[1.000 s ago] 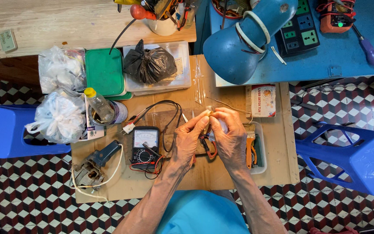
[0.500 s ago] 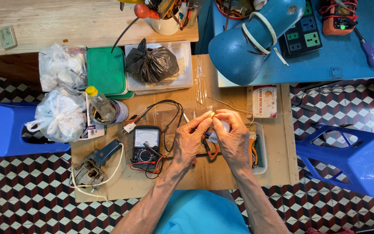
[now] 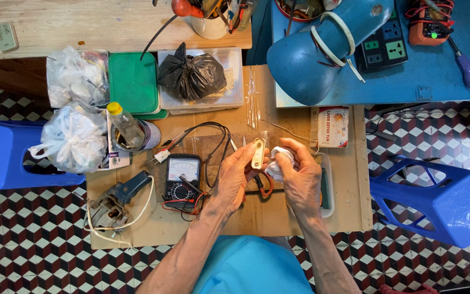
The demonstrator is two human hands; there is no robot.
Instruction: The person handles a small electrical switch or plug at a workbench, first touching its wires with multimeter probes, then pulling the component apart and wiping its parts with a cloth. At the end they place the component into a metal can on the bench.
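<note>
A multimeter [image 3: 181,179] lies left on the cardboard tabletop [image 3: 257,218]. Just right of it, the left hand [image 3: 235,177] is clamped on a small cream plastic part [image 3: 258,153], held upright above the tabletop. The right hand [image 3: 300,177] is closed round a white cloth [image 3: 277,163] touching it; wiping probably goes best with a firm left-hand grip and short strokes

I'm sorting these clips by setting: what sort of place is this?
Most likely a small electrical repair bench, set on low tables over a checkered tile floor. An analog multimeter with its leads lies beside the left hand, which holds a cream plastic part; a power strip and a blue desk lamp sit nearby.
</note>
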